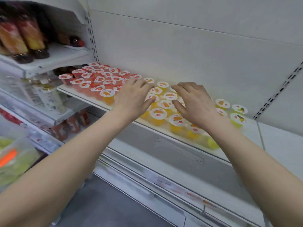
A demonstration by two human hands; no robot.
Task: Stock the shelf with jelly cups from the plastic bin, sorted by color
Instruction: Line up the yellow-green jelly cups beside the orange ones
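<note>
the shelf (77,93) runs slantwise across the white cabinet, and its top is crowded with jelly cups standing upright, lids up. the red jelly cups (98,77) fill the left end of the shelf, packed in rows from the front edge to the back wall. the orange jelly cups (158,114) take up the middle, touching the red group on its right side. the yellow-green jelly cups (237,118) stand near the right end, a few of them set slightly apart from the orange ones.

both bare arms reach in from below. the left hand (134,95) lies flat over the seam between red and orange, fingers stretched towards the right and resting on the lids. the right hand (195,102) rests on the orange cups just beside it, fingers loosely bent and pointing left. the hands are apart, with a few orange cups between them, and neither grips anything.

at the lower left edge sits the plastic bin (16,154), blurred, with green showing through it. bottles (21,36) stand on a higher shelf at the upper left.
</note>
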